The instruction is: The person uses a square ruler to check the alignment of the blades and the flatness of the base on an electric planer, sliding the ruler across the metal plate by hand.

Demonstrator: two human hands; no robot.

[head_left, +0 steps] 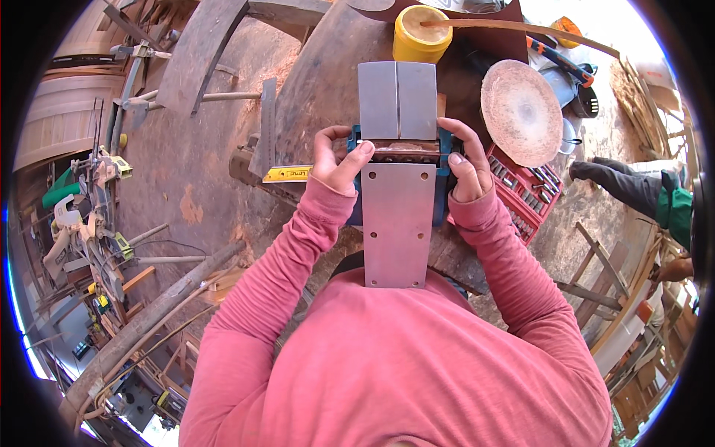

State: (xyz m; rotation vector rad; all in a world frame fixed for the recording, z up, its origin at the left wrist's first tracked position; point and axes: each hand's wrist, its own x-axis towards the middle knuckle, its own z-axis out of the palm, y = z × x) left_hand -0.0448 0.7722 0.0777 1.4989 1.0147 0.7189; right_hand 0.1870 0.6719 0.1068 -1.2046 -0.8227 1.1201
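An upturned electric hand planer (pixel 397 223) lies before me, its flat metal sole facing up and its near end against my shirt. Between the grooved front plate (pixel 379 100) and the long rear plate runs the cutter drum slot (pixel 406 154). My left hand (pixel 339 158) grips the blue side of the planer, fingers curled, thumb resting by the slot's left end. On the opposite side, my right hand (pixel 471 165) is closed round the body, its thumb near the slot's right end. Whether either hand holds a small part there is hidden.
A red socket case (pixel 521 190) lies right of the planer, near a dusty round disc (pixel 521 112). Behind stands a yellow tub (pixel 421 41) under a wooden strip. A yellow-handled tool (pixel 287 174) is left. Clamps (pixel 134 82) line the left; another person's leg (pixel 622 182) shows right.
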